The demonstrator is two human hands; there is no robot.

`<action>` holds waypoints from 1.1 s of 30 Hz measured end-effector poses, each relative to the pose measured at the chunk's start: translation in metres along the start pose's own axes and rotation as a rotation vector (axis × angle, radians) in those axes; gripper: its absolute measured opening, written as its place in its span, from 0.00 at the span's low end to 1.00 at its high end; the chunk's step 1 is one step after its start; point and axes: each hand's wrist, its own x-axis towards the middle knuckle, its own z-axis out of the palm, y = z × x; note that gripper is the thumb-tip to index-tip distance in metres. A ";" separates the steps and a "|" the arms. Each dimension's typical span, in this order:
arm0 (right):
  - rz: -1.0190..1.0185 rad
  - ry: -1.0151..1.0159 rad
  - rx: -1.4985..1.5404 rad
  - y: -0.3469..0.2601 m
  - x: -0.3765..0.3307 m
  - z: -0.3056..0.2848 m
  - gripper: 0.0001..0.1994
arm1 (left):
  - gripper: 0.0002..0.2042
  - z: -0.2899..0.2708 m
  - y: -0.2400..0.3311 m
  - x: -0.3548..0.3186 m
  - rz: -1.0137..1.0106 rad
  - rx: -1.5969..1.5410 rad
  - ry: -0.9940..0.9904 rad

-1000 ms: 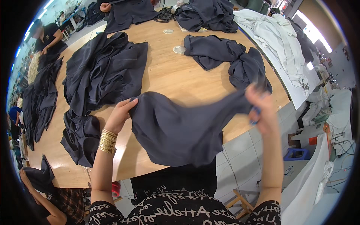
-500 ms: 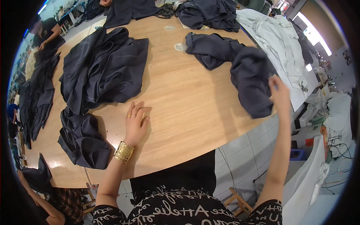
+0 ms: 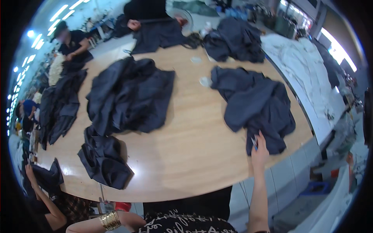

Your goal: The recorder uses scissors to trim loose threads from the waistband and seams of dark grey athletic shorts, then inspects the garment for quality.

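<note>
Presently, a small blue tool (image 3: pixel 255 145) is being gripped in the right hand (image 3: pixel 258 150), the nearer one; just beyond, dark garments (image 3: pixel 261 101), stretching far-left to near-right on the desk (image 3: pixel 186 155), are being overlapped by its fingertips (image 3: pixel 261 136). The bangled left arm's (image 3: pixel 110 220) grip cannot be told.

Heaped garments (image 3: pixel 260 105): plain charcoal, bluish from where I stand. Small tool (image 3: pixel 255 147): blue. Tabletop (image 3: pixel 186 143): pale tan, wood-grained. Bangles (image 3: pixel 110 221): gold. Shirt (image 3: pixel 206 225): black, looping white script. Draped cloth (image 3: pixel 297 66): white. Neighbour's checked fabric (image 3: pixel 72 202): dark, brownish. Crate (image 3: pixel 316 188): blue.
</note>
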 end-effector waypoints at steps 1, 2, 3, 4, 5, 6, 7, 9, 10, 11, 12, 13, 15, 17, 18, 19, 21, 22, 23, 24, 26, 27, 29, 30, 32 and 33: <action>-0.028 0.027 0.004 0.001 -0.002 -0.003 0.14 | 0.26 0.001 -0.029 0.007 -0.313 0.107 -0.170; -0.051 0.052 0.005 0.005 -0.005 -0.005 0.14 | 0.26 -0.005 -0.022 0.009 -0.320 0.117 -0.131; -0.057 0.056 0.000 0.010 -0.008 -0.007 0.14 | 0.26 -0.011 -0.006 0.013 -0.301 0.061 -0.118; -0.065 0.059 -0.004 0.012 -0.010 -0.007 0.14 | 0.26 -0.017 0.011 0.017 -0.279 0.004 -0.105; -0.067 0.059 0.000 0.013 -0.011 -0.007 0.14 | 0.26 -0.019 0.019 0.018 -0.254 -0.052 -0.093; -0.061 0.056 -0.005 0.013 -0.013 -0.009 0.13 | 0.26 -0.019 0.014 0.018 -0.251 -0.049 -0.066; -0.049 0.042 0.001 0.009 -0.012 -0.011 0.13 | 0.28 -0.018 0.004 0.020 -0.188 -0.084 -0.056; -0.058 0.041 0.025 0.009 -0.011 -0.009 0.13 | 0.32 -0.009 -0.008 0.022 -0.052 -0.196 -0.032; -0.042 0.039 0.028 0.009 -0.010 -0.008 0.13 | 0.32 -0.012 -0.004 0.025 -0.044 -0.196 -0.012; -0.022 0.034 0.037 0.008 -0.009 -0.007 0.12 | 0.29 -0.016 0.001 0.029 -0.083 -0.195 -0.056; -0.038 0.027 0.043 0.009 -0.008 -0.005 0.12 | 0.26 -0.019 0.006 0.031 -0.120 -0.196 -0.101; -0.029 0.034 0.046 0.010 -0.008 -0.005 0.12 | 0.20 -0.009 0.015 0.023 0.038 -0.345 0.046; -0.024 0.024 0.050 0.011 -0.006 -0.001 0.12 | 0.16 -0.022 0.042 0.027 -0.041 -0.092 0.091; -0.034 0.030 0.045 0.013 -0.007 -0.002 0.12 | 0.10 -0.039 0.089 0.032 -0.265 0.220 0.150; -0.049 0.007 0.043 0.011 -0.006 -0.002 0.12 | 0.10 -0.033 0.071 0.038 -0.207 0.340 0.214; -0.037 0.013 0.051 0.010 -0.005 -0.003 0.12 | 0.10 -0.036 0.085 0.033 -0.192 0.178 0.179; -0.030 -0.001 0.061 0.008 -0.005 -0.002 0.13 | 0.14 -0.037 0.081 0.027 -0.086 0.115 0.042; -0.025 0.000 0.081 0.008 -0.004 -0.002 0.12 | 0.14 -0.034 0.062 0.030 -0.079 0.100 0.043; -0.022 0.004 0.102 0.008 -0.003 -0.001 0.12 | 0.15 -0.031 0.046 0.034 0.023 0.046 0.074; -0.030 -0.008 0.098 0.010 -0.002 -0.001 0.12 | 0.17 -0.025 0.033 0.037 0.125 -0.006 0.107; -0.037 -0.014 0.076 0.012 -0.004 0.002 0.12 | 0.12 -0.056 0.106 0.033 -0.235 0.284 0.099; -0.047 -0.025 0.075 0.013 -0.003 0.002 0.12 | 0.11 -0.063 0.121 0.038 -0.322 0.312 0.174; -0.088 -0.044 0.040 0.016 -0.004 0.000 0.12 | 0.13 -0.070 0.132 0.048 0.004 0.193 0.717; -0.098 -0.059 0.036 0.014 -0.008 -0.004 0.12 | 0.13 -0.079 0.142 0.042 -0.020 0.256 0.834; -0.098 -0.061 -0.027 0.006 -0.015 -0.018 0.13 | 0.14 -0.100 0.147 0.013 0.087 0.216 1.138; -0.105 -0.065 -0.017 0.006 -0.020 -0.023 0.13 | 0.17 -0.108 0.150 -0.003 -0.020 0.285 1.333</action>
